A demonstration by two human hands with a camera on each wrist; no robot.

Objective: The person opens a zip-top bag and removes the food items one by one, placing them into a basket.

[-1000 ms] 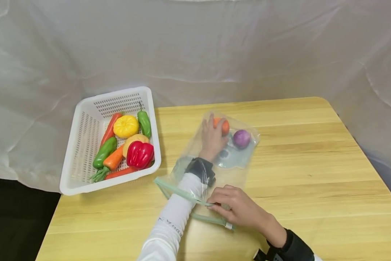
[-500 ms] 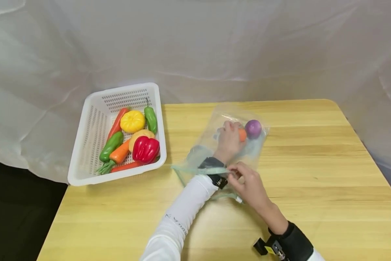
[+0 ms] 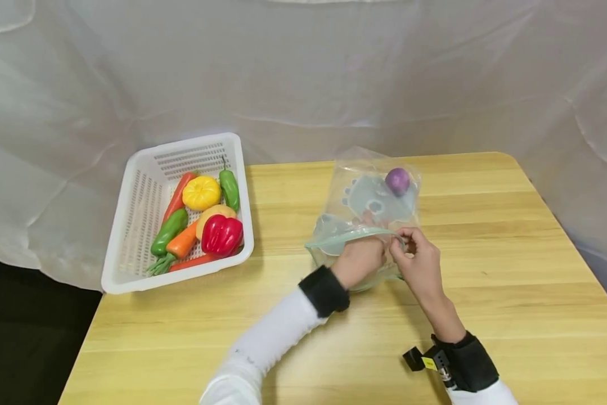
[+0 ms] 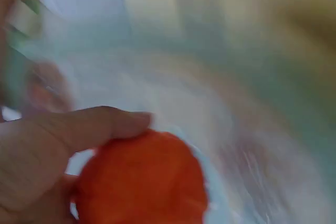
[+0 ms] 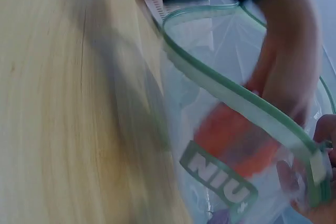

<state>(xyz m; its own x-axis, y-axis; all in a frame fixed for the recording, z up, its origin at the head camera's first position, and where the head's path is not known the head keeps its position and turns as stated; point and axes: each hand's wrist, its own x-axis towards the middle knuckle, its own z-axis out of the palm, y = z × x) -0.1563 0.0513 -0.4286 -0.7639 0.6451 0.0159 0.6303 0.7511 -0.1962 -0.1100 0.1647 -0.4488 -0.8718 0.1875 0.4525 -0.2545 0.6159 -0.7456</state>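
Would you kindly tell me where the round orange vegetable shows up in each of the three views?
Head: hidden behind the left hand at the clear bag's mouth; not seen itself.
Left wrist: the orange vegetable fills the lower centre, held by the fingers.
Right wrist: right of centre, blurred, inside the bag behind its green zip rim.
Shared landmark: that green zip rim, seen in the head and right wrist views.

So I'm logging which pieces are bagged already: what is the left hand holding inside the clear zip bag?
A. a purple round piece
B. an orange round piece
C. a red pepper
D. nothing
B: the left wrist view shows the left hand gripping an orange round piece inside the clear zip bag.
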